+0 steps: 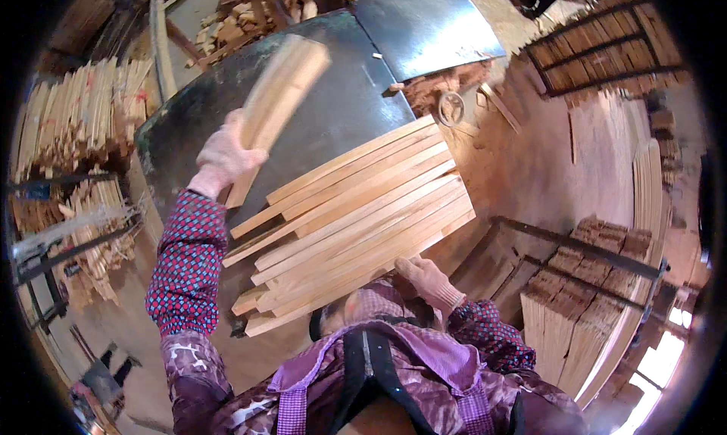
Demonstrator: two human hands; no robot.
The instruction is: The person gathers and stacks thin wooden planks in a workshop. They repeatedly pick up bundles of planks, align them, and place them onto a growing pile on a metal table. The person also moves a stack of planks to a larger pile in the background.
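My left hand (231, 153), in a pale glove, is closed round the lower part of a thick wooden strip or bundle of strips (279, 87). The wood is tilted over the dark metal tabletop (356, 94), its far end smeared by motion. Several light wooden strips (363, 223) lie side by side in a slanting stack at the table's near side, their left ends uneven. My right hand (432, 282), gloved too, is at the stack's near edge. Its fingers are curled together against the wood; whether they grip a strip is hidden.
A brighter metal panel (424, 26) adjoins the tabletop, with a handwheel (451, 109) below it. Wood stacks stand at left (83, 109) and lower right (568, 306), near metal bars (575, 247). Offcuts (227, 30) are piled beyond the table. Another person's dark shoe shows at the top right.
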